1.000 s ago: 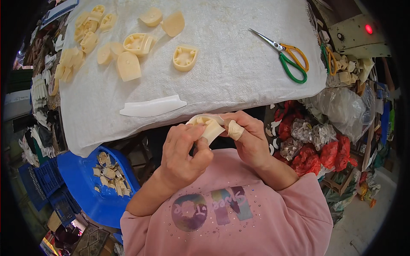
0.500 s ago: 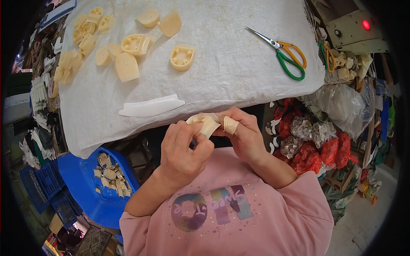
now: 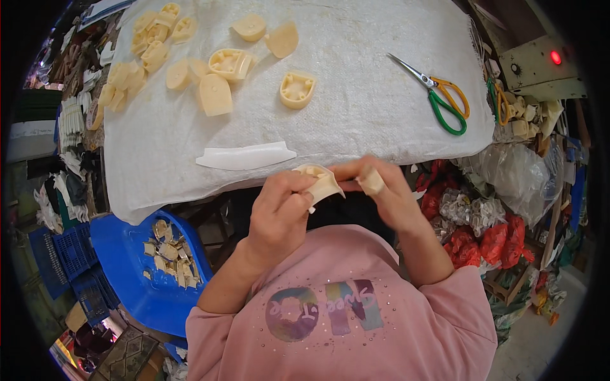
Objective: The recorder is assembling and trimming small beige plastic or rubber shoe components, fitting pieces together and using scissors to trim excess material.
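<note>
My left hand (image 3: 281, 213) is closed around a cream shoe heel (image 3: 325, 186), holding it just off the near table edge, its hollow side partly showing. My right hand (image 3: 382, 190), slightly blurred, has its fingers pressed together at the heel's right edge; tan tape wraps one digit. A curved white strip (image 3: 246, 156) lies on the cloth-covered table (image 3: 356, 108), in front of my hands. Farther left are more cream heels, among them a heel standing hollow side up (image 3: 297, 89) and a pile (image 3: 152, 38).
Scissors (image 3: 441, 100) with one green and one orange handle lie at the table's right. A blue plastic tub (image 3: 121, 254) with scraps stands low at left. Red and clear bags (image 3: 470, 216) sit at lower right, below a machine box (image 3: 540, 66) with a red light.
My right hand has shifted right and its taped digit has come off the heel's face. The heel has turned in my left hand. The whole view has swung slightly.
</note>
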